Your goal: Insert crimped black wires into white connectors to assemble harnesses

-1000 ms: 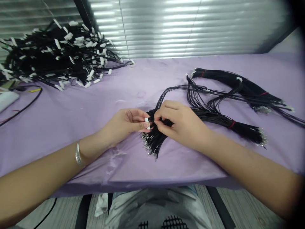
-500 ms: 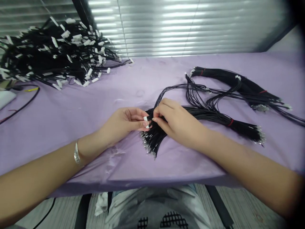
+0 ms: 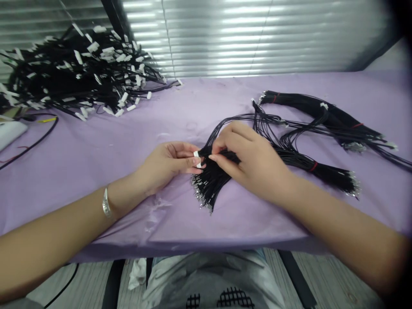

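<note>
Thumb and fingers of the left hand (image 3: pixel 167 165) pinch a white connector (image 3: pixel 197 158); just beside it the right hand's (image 3: pixel 246 161) thumb and forefinger nearly meet, their grip unclear. Below, a black wire bundle (image 3: pixel 210 182) fans over the purple cover (image 3: pixel 112 150).

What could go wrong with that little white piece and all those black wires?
The white connector is small and held at the left hand's fingertips, so it might slip. The loose wires arching behind the right hand could snag or tangle with the black bundle. The fanned silver-tipped ends lie close to the left fingers and might get bent if knocked.
</note>
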### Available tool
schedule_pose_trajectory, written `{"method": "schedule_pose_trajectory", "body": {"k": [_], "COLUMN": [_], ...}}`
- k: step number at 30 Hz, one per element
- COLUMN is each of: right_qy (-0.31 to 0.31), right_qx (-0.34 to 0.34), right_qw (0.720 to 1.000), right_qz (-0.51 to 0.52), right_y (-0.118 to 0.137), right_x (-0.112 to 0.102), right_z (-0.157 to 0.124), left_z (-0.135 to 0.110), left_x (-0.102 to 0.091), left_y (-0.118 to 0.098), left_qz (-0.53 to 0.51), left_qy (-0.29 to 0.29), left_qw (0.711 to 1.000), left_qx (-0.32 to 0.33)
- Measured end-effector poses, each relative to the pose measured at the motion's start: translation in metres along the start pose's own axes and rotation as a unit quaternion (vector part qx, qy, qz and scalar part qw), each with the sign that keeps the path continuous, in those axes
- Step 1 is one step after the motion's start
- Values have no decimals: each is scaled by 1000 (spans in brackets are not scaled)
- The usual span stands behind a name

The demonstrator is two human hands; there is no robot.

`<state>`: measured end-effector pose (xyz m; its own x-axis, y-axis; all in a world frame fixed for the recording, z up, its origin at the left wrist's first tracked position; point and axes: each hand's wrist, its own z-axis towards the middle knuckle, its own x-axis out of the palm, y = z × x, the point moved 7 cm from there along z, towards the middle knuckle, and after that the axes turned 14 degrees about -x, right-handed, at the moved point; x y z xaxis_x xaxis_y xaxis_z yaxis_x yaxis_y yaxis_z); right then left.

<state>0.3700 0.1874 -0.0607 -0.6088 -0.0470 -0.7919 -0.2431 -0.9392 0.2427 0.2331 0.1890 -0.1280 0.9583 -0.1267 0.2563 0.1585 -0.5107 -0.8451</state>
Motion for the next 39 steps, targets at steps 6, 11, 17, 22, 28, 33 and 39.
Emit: {"method": "schedule_pose_trajectory", "body": {"k": [6, 11, 17, 22, 28, 33, 39], "right_qy": [185, 197, 215, 201, 118, 97, 86], "right_qx": [-3, 18, 10, 16, 103, 48, 17], "right_qw": [983, 980, 976, 978, 977, 984, 994], "right_qz": [-4, 4, 43, 59, 145, 143, 64], "right_y": [-7, -12, -14, -13, -19, -14, -9], "right_x": [30, 27, 30, 27, 9, 7, 5], "right_z": [-11, -11, -10, -10, -7, -3, -2], "left_z": [2, 2, 2, 3, 2, 1, 0], "left_x": [-3, -4, -4, -7, -3, -3, -3], "left_y": [-3, -3, -3, -3, -4, -4, -5], "left_qz": [-71, -75, -75, -69, -53, -48, -46], "left_qy": [4, -3, 19, -6, 18, 13, 10], "left_qw": [997, 997, 997, 998, 998, 999, 999], "left_qx": [-2, 3, 5, 5, 7, 12, 18]}}
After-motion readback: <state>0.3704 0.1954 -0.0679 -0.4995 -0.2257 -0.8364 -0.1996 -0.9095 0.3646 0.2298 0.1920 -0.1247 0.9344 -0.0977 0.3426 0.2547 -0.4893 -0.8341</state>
